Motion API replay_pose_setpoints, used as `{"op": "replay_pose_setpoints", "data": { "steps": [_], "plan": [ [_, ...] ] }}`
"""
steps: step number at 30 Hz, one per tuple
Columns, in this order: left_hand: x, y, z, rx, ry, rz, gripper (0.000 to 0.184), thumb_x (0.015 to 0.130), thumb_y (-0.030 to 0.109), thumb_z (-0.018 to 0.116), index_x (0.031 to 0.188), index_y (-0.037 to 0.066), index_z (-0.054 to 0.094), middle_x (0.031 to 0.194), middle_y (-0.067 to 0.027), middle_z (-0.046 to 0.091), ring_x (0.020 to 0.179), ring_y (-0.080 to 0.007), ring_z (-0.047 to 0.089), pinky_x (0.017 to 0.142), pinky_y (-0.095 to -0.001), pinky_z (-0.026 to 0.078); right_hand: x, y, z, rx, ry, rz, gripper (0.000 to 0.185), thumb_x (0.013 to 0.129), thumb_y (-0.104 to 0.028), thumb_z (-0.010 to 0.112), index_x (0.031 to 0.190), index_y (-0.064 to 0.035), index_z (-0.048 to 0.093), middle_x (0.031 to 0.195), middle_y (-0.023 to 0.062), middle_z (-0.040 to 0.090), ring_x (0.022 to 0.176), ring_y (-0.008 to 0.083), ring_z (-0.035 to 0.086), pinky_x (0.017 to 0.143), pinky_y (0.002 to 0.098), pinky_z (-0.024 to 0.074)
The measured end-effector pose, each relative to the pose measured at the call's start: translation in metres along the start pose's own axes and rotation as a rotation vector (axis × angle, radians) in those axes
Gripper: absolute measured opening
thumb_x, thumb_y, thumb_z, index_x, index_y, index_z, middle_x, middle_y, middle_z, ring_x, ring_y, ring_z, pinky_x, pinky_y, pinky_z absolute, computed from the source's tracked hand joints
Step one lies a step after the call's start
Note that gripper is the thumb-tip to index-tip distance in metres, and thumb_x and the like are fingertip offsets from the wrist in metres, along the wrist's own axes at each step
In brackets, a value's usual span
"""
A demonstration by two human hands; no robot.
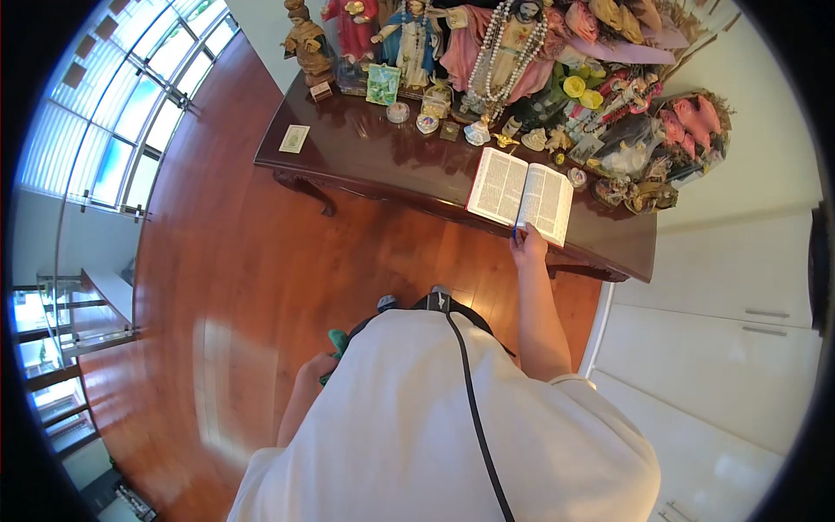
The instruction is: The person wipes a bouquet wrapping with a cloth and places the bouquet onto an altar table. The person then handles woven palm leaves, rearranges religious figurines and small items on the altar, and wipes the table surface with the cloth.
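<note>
An open book lies on the dark wooden table, near its front edge. My right hand is at the book's lower edge, by the middle fold, with its fingers closed on a blue ribbon that runs down the fold. Low at my left side, my left hand is wrapped round a green cloth, part of which sticks out above the fingers. Just behind the book stand small figurines and a small round container.
Statues, one draped with bead strings, line the table's back. Wrapped flowers stand at the right end, and a small card lies at the left. White cabinets are on the right. Wooden floor spreads to the left.
</note>
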State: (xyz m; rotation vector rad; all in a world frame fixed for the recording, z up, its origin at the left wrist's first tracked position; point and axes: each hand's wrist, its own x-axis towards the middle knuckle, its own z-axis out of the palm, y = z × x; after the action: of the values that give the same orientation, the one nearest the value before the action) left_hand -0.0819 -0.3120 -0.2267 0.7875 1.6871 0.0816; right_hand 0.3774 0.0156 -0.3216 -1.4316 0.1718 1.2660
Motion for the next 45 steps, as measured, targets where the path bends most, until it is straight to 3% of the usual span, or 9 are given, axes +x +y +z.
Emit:
{"op": "replay_pose_setpoints", "data": {
  "steps": [4,19,27,32,35,39,41,44,45],
  "plan": [
    [0.009,-0.008,0.001,-0.008,-0.024,-0.034,0.053,0.086,0.042,0.062,0.129,0.01,0.068,0.127,-0.0171,0.069,0.118,-0.0284,0.065,0.099,-0.04,0.05,0.022,0.005,-0.014,-0.007,-0.07,-0.027,0.013,0.099,-0.017,0.064,0.109,-0.0088,0.062,0.098,0.0048,0.063,0.094,0.0183,0.061,0.095,0.0384,0.0489],
    [0.013,-0.012,0.001,0.016,-0.017,-0.007,0.05,0.083,0.035,0.066,0.125,0.008,0.069,0.122,-0.0169,0.07,0.112,-0.0281,0.067,0.096,-0.0395,0.051,0.007,-0.007,-0.006,-0.05,-0.074,-0.126,0.014,0.095,-0.01,0.07,0.107,-0.0068,0.062,0.1,0.0063,0.067,0.087,0.0205,0.066,0.085,0.0395,0.0554],
    [0.021,-0.016,0.001,0.012,-0.015,-0.01,0.049,0.081,0.031,0.068,0.123,0.006,0.069,0.119,-0.0168,0.071,0.109,-0.0281,0.068,0.093,-0.0392,0.052,0.015,-0.006,-0.006,0.013,-0.078,-0.167,0.018,0.093,-0.004,0.068,0.108,-0.0059,0.059,0.094,0.0088,0.067,0.075,0.02,0.066,0.073,0.0372,0.0574],
    [0.032,-0.019,0.0,0.017,-0.012,-0.007,0.048,0.079,0.028,0.07,0.122,0.005,0.069,0.117,-0.0167,0.071,0.107,-0.028,0.069,0.092,-0.039,0.053,0.011,-0.007,-0.008,-0.017,-0.085,-0.155,0.018,0.092,-0.003,0.069,0.106,-0.006,0.058,0.09,0.0086,0.067,0.074,0.0198,0.066,0.072,0.0363,0.0577],
    [0.045,-0.029,0.0,0.028,-0.007,-0.019,0.048,0.079,0.027,0.071,0.121,0.004,0.069,0.116,-0.0167,0.072,0.105,-0.028,0.069,0.091,-0.0389,0.053,0.013,-0.004,-0.014,-0.045,-0.123,-0.184,0.016,0.093,-0.011,0.07,0.104,-0.0084,0.059,0.087,0.0079,0.066,0.074,0.0185,0.065,0.071,0.035,0.0572],
    [0.094,-0.034,-0.009,0.093,0.034,-0.023,0.048,0.078,0.025,0.072,0.12,0.004,0.07,0.115,-0.0166,0.072,0.104,-0.028,0.07,0.09,-0.0388,0.054,-0.028,0.004,-0.009,-0.571,-0.151,-0.107,0.024,0.093,-0.03,0.072,0.102,-0.0114,0.061,0.082,0.0063,0.065,0.07,0.0168,0.065,0.071,0.0374,0.057],
    [0.098,0.006,-0.025,0.018,0.067,0.099,0.047,0.075,0.02,0.073,0.118,0.002,0.069,0.11,-0.0162,0.072,0.1,-0.0266,0.07,0.088,-0.0381,0.054,-0.063,0.007,-0.001,-0.78,-0.487,-0.029,0.033,0.092,-0.033,0.072,0.111,-0.0081,0.061,0.092,0.0073,0.067,0.079,0.0183,0.067,0.076,0.0388,0.0568],
    [0.11,0.07,-0.05,-0.047,0.038,0.258,0.049,0.074,0.013,0.075,0.12,-0.001,0.066,0.107,-0.0142,0.071,0.099,-0.0224,0.069,0.088,-0.0367,0.054,-0.122,0.01,0.02,-0.911,-0.78,0.04,0.056,0.094,-0.038,0.07,0.136,-0.0066,0.052,0.122,0.0102,0.062,0.11,0.0205,0.063,0.09,0.0397,0.0527],
    [0.116,0.092,-0.055,-0.144,-0.057,0.417,0.05,0.076,0.01,0.075,0.123,-0.001,0.064,0.111,-0.0128,0.07,0.101,-0.0209,0.068,0.088,-0.0362,0.054,-0.145,0.001,0.03,-1.014,-0.891,0.078,0.064,0.094,-0.038,0.069,0.145,-0.0052,0.047,0.134,0.0118,0.059,0.122,0.0215,0.058,0.097,0.0417,0.0496]
  ]
}}
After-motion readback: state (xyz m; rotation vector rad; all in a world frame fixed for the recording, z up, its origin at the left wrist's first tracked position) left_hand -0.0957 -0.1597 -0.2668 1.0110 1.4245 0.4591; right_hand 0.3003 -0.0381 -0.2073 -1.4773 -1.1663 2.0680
